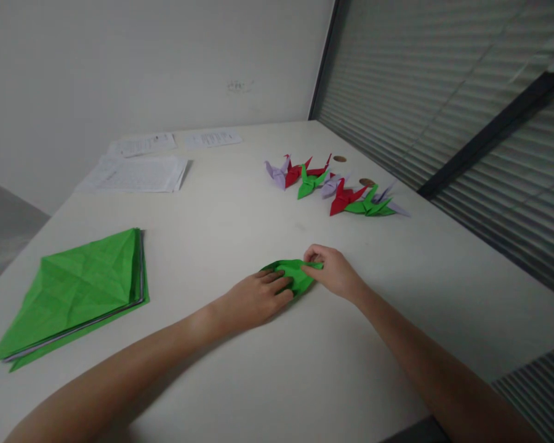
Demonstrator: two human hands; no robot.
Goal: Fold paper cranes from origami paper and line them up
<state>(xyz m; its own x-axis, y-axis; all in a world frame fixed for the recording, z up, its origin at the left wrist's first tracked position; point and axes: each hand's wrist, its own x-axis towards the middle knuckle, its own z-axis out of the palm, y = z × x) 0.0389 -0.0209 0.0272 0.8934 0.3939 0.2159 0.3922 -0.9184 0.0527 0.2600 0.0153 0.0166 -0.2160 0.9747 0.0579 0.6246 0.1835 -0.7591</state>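
Observation:
A small, partly folded green paper (296, 274) lies on the white table (240, 209) in front of me. My left hand (258, 298) rests flat on its left part, fingers stretched out and pressing it down. My right hand (332, 269) pinches the paper's right tip between thumb and fingers. Beyond them, a row of several folded paper cranes (337, 187) in purple, red and green stands on the table.
A stack of creased green paper sheets (78, 289) lies at the left. Printed white sheets (136, 172) lie at the far left of the table. Two small brown discs (367, 182) sit near the cranes. Window blinds (466, 104) run along the right.

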